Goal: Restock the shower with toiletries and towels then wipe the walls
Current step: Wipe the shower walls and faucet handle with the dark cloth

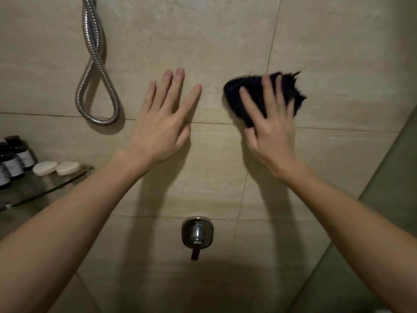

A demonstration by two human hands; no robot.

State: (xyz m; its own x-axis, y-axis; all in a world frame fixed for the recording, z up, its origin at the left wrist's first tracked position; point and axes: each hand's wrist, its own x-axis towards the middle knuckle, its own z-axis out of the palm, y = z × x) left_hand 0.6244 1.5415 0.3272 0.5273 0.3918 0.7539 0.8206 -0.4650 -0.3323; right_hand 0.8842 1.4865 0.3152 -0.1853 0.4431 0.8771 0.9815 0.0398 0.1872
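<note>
Presses a dark cloth [252, 86] flat on the tiled wall [203, 41] under the right grip [270, 134], released, fingers straight and spread over it, slightly blurred. Holds the left grip [158, 129] just beside, likewise released, fingers straight, at the wall. Lower down between the arms, a metal tap [197, 233]; to the left, a looped hose [97, 71] and a glass shelf [56, 186] carrying dark bottles [15, 159] and two white soaps [56, 168].
</note>
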